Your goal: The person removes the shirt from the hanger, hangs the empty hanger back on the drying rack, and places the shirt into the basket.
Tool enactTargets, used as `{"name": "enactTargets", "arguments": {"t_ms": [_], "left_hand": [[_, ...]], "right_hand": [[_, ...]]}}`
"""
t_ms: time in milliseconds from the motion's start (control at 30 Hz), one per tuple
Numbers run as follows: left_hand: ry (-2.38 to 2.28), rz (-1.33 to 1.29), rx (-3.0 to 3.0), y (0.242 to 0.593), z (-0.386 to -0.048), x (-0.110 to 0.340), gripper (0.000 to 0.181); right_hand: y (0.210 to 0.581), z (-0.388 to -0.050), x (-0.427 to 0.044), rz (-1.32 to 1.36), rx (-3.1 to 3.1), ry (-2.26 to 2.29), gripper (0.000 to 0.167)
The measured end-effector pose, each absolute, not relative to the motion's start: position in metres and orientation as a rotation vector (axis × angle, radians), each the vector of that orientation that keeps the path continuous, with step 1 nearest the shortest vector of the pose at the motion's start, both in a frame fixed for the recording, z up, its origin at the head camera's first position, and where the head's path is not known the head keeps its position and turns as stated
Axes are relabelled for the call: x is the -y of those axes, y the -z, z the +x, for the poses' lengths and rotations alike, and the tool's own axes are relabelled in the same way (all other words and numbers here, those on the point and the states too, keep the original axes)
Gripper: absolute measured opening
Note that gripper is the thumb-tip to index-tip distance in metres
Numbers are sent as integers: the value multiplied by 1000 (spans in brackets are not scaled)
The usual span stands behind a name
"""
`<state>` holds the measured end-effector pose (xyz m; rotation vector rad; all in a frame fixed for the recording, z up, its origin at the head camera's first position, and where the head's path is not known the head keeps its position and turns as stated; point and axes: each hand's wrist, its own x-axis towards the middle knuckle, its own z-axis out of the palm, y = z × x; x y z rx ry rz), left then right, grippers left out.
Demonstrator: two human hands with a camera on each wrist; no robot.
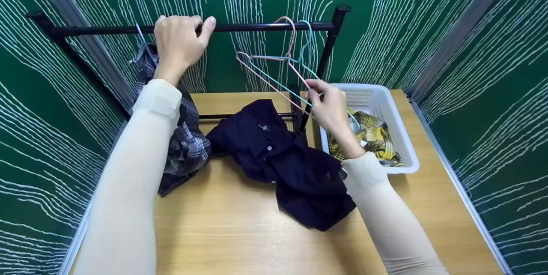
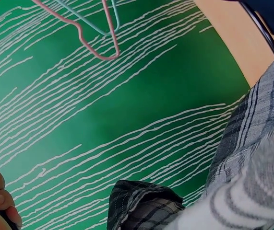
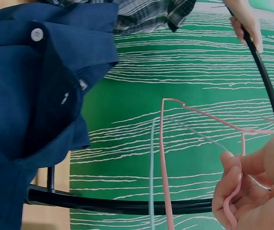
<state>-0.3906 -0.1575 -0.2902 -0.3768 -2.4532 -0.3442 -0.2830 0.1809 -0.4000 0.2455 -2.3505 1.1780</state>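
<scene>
My left hand (image 1: 182,41) grips the black rack's top bar (image 1: 248,27), fingers curled over it. With my right hand (image 1: 329,106) I pinch the shoulder of a pink hanger (image 1: 265,79), whose hook is still over the bar. Just behind it a light-blue hanger (image 1: 307,37) also hooks on the bar. A dark navy shirt (image 1: 282,155) lies crumpled on the table below my right hand, its button showing. Left of it hangs a grey plaid shirt (image 1: 188,146), partly hidden behind my left forearm. In the right wrist view, thumb and fingers close round the pink wire.
A white plastic basket (image 1: 404,138) stands at the right on the wooden table (image 1: 214,232), with a yellow plaid garment (image 1: 376,138) inside. The rack's upright post (image 1: 327,50) rises beside the basket. Green walls with white lines enclose the table.
</scene>
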Motion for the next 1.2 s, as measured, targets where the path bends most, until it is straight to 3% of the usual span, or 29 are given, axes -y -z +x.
{"name": "enactTargets", "arguments": {"t_ms": [367,933,1200], "left_hand": [[341,-383,2449,289,-393,154,66],[346,-376,2433,289,-392,154,65],[344,-367,2431,291,-392,156,65]], "right_hand": [[410,-285,-188,242,2324,-1158,29],[411,-284,-210,231,2160,-937,14],[413,-283,-213,231,2124,-858,18]]}}
